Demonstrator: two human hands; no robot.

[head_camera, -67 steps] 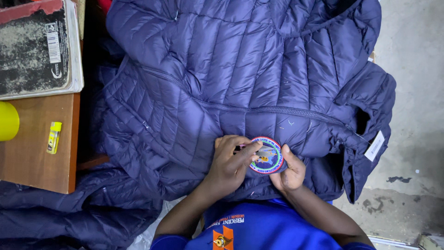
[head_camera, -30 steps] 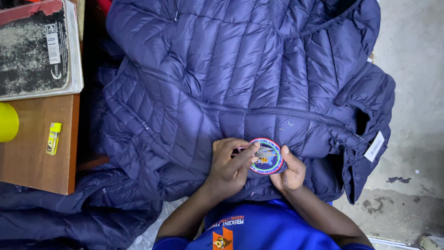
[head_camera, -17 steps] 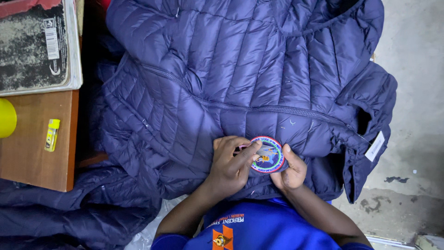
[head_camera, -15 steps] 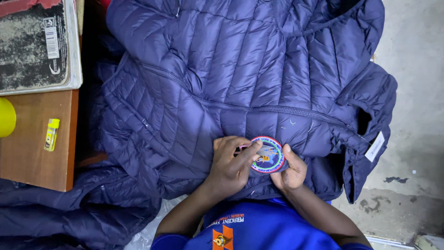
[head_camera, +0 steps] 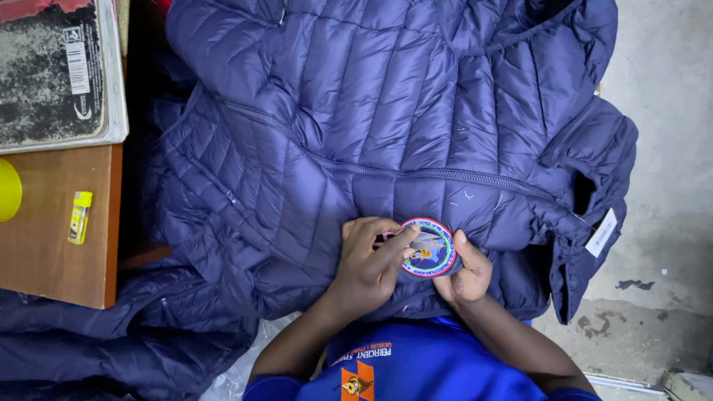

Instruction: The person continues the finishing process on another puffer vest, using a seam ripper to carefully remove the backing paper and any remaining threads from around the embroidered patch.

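Observation:
A navy quilted puffer jacket lies spread out in front of me, its zipper running across the middle. A round embroidered patch with a red, green and blue rim rests on the jacket's chest, just below the zipper. My left hand presses on the patch's left edge with its fingertips. My right hand pinches the patch's right edge, thumb on top, with jacket fabric gathered under it. A white label hangs from the jacket's right edge.
A wooden table at the left holds a yellow lighter, part of a yellow round object and a worn book-like slab. More navy fabric is heaped at the lower left. Bare concrete floor is at the right.
Both hands stay on the patch with only slight finger shifts. The view has drifted a little, so the table appears slightly further left.

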